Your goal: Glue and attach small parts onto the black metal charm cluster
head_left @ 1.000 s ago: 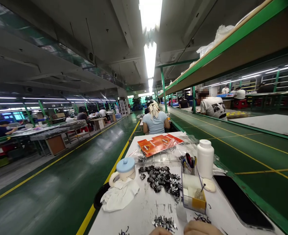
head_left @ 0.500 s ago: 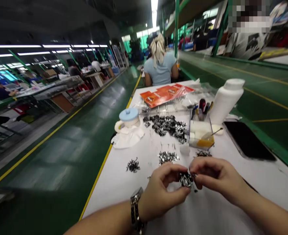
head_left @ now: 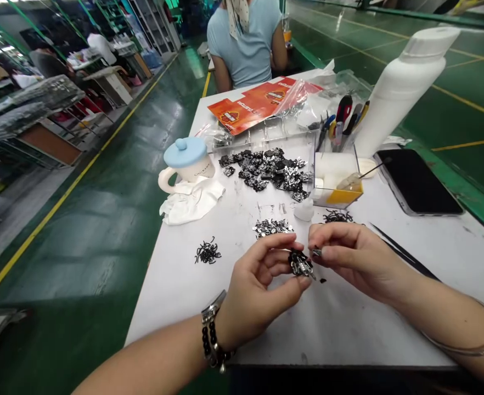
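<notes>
My left hand is closed around a small black-and-silver metal piece, pinched between thumb and fingers. Just right of it, my right hand pinches a tiny dark part, too small to name. The two hands are close together above the near part of the white table. A small black bit shows below the fingers. Beyond my left hand lies a pile of small silver parts. Dark curved pieces lie in a heap beyond my right hand.
A heap of black-and-silver pieces lies farther back. Left stand a blue-lidded mug, crumpled tissue and black curved bits. Right are a clear tool box, white bottle, phone and black tweezers. A person sits ahead.
The view has tilted down, so the table shows more fully. Both hands still hold their pieces, with a slightly wider gap between them. The piece in my left hand is turned differently.
</notes>
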`<state>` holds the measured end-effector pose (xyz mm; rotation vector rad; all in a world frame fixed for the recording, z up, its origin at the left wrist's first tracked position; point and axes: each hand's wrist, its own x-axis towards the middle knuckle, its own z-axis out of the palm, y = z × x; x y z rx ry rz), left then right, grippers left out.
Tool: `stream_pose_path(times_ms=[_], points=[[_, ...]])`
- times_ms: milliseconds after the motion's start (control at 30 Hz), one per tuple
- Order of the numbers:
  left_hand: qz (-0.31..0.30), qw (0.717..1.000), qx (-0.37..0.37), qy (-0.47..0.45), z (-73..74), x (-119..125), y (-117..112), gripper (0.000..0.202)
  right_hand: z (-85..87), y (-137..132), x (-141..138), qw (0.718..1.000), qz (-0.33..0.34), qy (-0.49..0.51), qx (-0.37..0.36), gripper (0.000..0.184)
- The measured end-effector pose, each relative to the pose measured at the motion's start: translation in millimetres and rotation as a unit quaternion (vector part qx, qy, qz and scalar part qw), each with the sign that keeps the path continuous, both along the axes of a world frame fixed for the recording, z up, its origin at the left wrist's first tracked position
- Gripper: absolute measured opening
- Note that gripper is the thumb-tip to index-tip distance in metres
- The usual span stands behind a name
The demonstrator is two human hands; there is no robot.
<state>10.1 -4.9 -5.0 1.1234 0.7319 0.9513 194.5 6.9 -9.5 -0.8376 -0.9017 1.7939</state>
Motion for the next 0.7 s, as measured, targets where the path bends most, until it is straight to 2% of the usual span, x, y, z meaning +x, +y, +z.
stream_pose_path(times_ms=[200,567,700], points=[[-0.003,1.0,-0.011,-0.005,-0.4,0.5,-0.9,0.032,-2.2,-0.1,-2.1,0.999,0.031,-0.024,0.012,0.009],[-0.006,1.0,-0.001,-0.005,-1.6,0.3,-0.6,0.032,-3.1,2.4,2.7,0.993,0.036,-0.098,0.052,0.012],[-0.015,1.0,0.001,-0.003,-1.3,0.2,-0.7,0.033,0.3,3.4,4.0,0.993,0.051,-0.092,0.056,0.009]])
